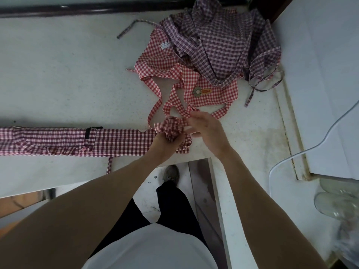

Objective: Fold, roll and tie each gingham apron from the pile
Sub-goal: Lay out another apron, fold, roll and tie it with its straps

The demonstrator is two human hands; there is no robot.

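Note:
A dark red gingham apron [77, 141], folded into a long strip, lies across the counter's front edge from the left. Its right end is rolled into a small bundle [172, 128]. My left hand [165, 141] grips that bundle from below, largely hidden by the cloth. My right hand [206, 126] is beside the roll, fingers on a red-checked strap end [191, 111]; blur hides whether it pinches it. Behind lies the pile: a bright red gingham apron [161, 61] with a flower patch, and a purple plaid apron [219, 39] on top of it.
The white speckled counter [58, 74] ends in a notch where I stand, my shoe on the floor below. A white appliance with a cable [322, 140] stands at the right. Clear glassware [334, 202] sits at the lower right. A dark rail runs along the back.

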